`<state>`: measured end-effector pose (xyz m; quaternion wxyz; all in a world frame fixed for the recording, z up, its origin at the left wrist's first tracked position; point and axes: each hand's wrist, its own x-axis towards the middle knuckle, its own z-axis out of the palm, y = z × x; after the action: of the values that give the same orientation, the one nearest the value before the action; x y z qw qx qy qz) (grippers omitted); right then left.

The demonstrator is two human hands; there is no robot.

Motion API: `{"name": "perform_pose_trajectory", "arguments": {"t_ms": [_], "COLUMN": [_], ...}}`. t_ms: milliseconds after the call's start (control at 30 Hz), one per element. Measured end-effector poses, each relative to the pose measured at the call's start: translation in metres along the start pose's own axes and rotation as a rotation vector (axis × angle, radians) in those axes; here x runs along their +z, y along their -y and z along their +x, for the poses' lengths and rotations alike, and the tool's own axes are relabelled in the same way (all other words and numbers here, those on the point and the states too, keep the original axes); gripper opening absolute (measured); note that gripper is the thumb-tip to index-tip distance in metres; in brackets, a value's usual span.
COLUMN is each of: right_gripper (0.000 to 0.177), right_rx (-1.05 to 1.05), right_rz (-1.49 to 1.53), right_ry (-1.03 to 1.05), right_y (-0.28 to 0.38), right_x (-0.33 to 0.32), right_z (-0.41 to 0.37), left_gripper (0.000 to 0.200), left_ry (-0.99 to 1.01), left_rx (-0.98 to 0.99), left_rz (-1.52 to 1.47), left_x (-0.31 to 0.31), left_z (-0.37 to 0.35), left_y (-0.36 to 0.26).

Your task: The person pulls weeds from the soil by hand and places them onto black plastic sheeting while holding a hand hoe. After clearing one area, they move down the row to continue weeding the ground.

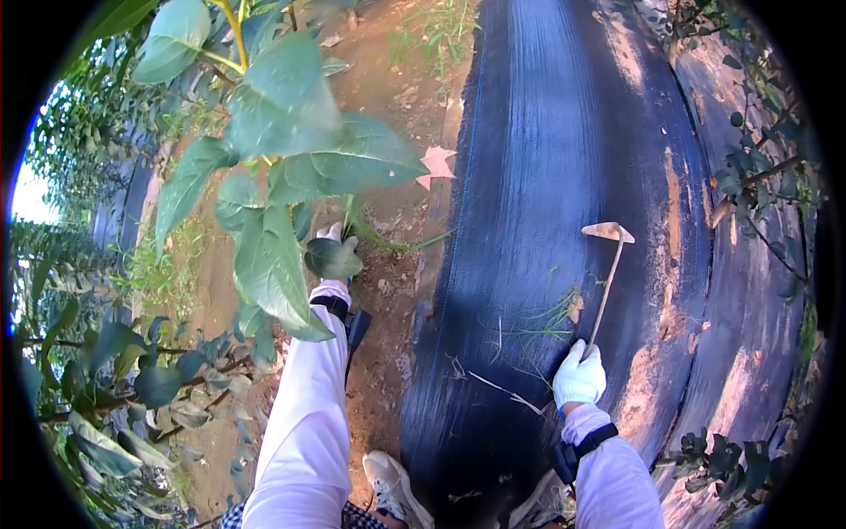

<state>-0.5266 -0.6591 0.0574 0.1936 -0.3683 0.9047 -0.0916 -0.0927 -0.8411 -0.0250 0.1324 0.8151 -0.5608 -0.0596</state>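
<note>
My right hand (580,377), in a white glove, is closed round the thin handle of a small hand hoe (608,286). The hoe's dirt-coated blade is at the far end, over the black ground sheet (546,132). Out to the left, my gloved left hand (331,234) is low over the bare soil. Its fingers look curled at the base of a green weed (397,244), whose thin stems spread to the right. A round leaf (333,257) covers part of this hand, so the grip shows only partly.
Large leaves on a branch (291,97) hang close to the camera at upper left. Pulled grass (551,322) and dry stalks (507,392) lie on the sheet. My shoes (392,485) stand at the bottom. Leafy branches (767,176) border the right side.
</note>
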Motion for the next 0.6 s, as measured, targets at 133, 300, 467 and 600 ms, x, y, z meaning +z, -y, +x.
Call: {"name": "perform_pose_trajectory", "arguments": {"t_ms": [133, 300, 467, 600], "right_gripper": [0.038, 0.038, 0.039, 0.039], "right_rx": [0.001, 0.029, 0.024, 0.022], "right_rz": [-0.03, -0.077, -0.056, -0.078], "right_ry": [-0.007, 0.023, -0.001, 0.025], "right_y": [-0.002, 0.002, 0.0, -0.001], "right_x": [0.003, -0.001, 0.001, 0.001], "right_z": [0.001, 0.0, 0.0, 0.0], "left_gripper": [0.029, 0.029, 0.026, 0.028], "left_ry": [0.101, -0.085, 0.148, 0.108], "left_rx": [-0.046, 0.271, 0.059, 0.123], "left_rz": [-0.386, -0.09, -0.416, -0.286], "left_x": [0.006, -0.007, 0.003, -0.007], "left_z": [0.0, -0.036, -0.025, -0.045], "left_y": [-0.001, -0.066, -0.074, -0.078]}}
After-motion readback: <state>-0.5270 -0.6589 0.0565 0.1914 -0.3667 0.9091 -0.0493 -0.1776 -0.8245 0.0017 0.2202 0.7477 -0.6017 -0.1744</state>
